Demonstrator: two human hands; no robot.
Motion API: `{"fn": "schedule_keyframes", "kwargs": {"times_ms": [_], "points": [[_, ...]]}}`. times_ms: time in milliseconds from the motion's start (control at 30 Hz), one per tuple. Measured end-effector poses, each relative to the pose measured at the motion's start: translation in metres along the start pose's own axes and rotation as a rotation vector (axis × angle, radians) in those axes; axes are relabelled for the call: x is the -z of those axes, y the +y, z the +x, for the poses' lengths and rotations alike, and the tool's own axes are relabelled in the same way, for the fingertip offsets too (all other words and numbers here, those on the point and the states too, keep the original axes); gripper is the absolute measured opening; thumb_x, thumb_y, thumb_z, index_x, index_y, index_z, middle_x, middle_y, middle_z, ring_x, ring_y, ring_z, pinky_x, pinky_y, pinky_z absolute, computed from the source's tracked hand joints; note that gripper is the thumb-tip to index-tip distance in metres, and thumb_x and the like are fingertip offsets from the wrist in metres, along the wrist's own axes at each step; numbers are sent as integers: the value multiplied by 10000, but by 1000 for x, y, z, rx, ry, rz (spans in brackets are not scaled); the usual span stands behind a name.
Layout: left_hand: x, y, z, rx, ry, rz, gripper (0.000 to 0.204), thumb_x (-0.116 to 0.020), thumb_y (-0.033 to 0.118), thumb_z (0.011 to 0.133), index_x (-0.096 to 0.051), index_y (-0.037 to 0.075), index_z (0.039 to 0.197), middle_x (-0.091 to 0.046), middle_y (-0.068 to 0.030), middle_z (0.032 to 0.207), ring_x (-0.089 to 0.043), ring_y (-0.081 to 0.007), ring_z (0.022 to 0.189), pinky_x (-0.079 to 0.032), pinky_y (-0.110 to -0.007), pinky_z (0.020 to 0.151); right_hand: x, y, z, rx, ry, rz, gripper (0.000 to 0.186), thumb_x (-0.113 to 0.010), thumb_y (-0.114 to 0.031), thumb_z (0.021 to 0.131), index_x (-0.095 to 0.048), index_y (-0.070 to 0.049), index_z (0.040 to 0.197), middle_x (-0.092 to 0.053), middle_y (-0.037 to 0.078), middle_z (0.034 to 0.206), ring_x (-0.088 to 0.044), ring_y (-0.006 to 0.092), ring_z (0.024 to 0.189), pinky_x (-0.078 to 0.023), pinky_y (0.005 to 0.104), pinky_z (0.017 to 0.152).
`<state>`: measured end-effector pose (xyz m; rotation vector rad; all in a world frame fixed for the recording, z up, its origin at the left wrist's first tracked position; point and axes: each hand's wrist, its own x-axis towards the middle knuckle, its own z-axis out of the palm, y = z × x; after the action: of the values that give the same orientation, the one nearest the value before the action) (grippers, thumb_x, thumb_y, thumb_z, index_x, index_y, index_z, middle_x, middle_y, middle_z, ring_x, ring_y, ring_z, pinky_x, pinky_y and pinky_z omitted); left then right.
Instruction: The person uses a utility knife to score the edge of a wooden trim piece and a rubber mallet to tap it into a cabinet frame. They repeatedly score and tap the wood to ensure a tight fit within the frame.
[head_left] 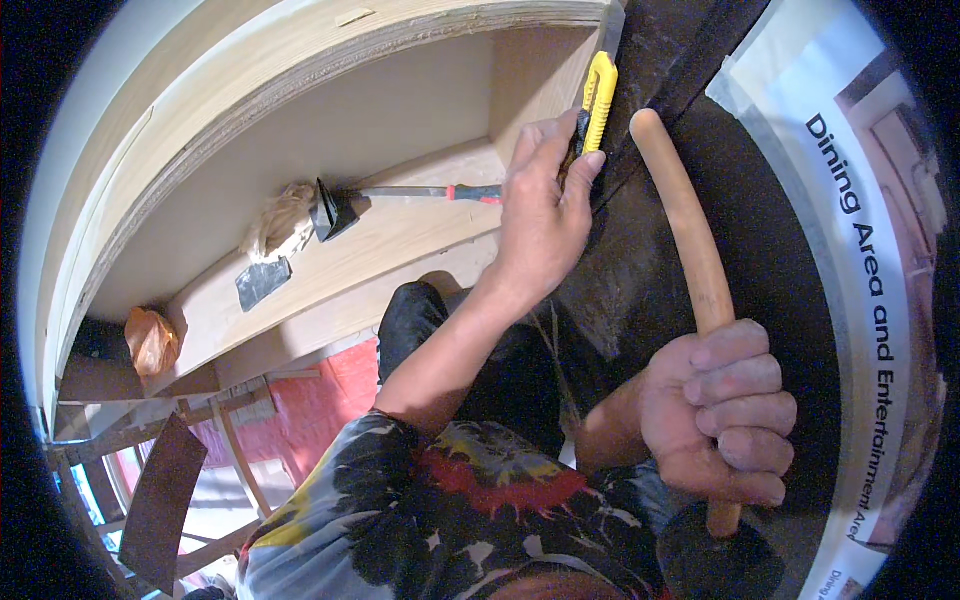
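Observation:
My left hand (545, 205) is closed around a yellow utility knife (599, 100), thumb against its side, near the corner of a plywood cabinet. The knife stands roughly upright beside the cabinet's end panel; I cannot make out its blade. My right hand (720, 410) grips the pale wooden handle of a mallet (685, 220), fingers wrapped low on it. The mallet's dark head (715, 560) is below that fist, and the handle's rounded end points up and away. Behind my left hand lies a long thin tool with a red and black handle (470, 192), partly hidden.
The open plywood cabinet (400, 215) also holds a crumpled pale plastic bag (282, 225), a black folded piece (325, 210), a grey flat piece (263, 283) and an orange bag (152, 341). A printed sheet (850, 230) stands at right. A dark board (163, 505) leans lower left.

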<state>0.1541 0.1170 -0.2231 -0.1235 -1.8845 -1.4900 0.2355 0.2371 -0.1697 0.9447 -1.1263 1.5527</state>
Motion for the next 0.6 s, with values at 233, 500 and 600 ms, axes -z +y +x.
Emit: {"fn": "schedule_keyframes", "kwargs": {"times_ms": [233, 500, 600], "points": [[4, 4, 2, 1, -17, -12, 374, -655, 37, 893, -584, -50, 1249, -616, -176, 1089, -597, -268, 1026, -457, -345, 929, -5, 0, -2, -17, 54, -11, 507, -232, -494, 1053, -509, -127, 841, -420, -20, 670, -392, 126, 550, -388, 314, 549], [12, 15, 6, 53, -55, -33, 371, -673, 54, 877, -603, -88, 1212, -631, -183, 1026, -602, -255, 990, -465, -340, 897, -6, -11, 13, 82, 19, -11, 463, -282, -494, 1040, -515, -148, 838, -417, -43, 657, -389, 110, 547, -349, 291, 545], [7, 14, 5, 53, -51, -60, 375, -672, 53, 877, -602, -91, 1217, -629, -180, 1014, -599, -252, 980, -464, -339, 889, -16, -12, 25, 120, -19, 56, 459, -297, -495, 1034, -509, -148, 820, -404, -42, 651, -382, 108, 543, -339, 299, 544]]}}
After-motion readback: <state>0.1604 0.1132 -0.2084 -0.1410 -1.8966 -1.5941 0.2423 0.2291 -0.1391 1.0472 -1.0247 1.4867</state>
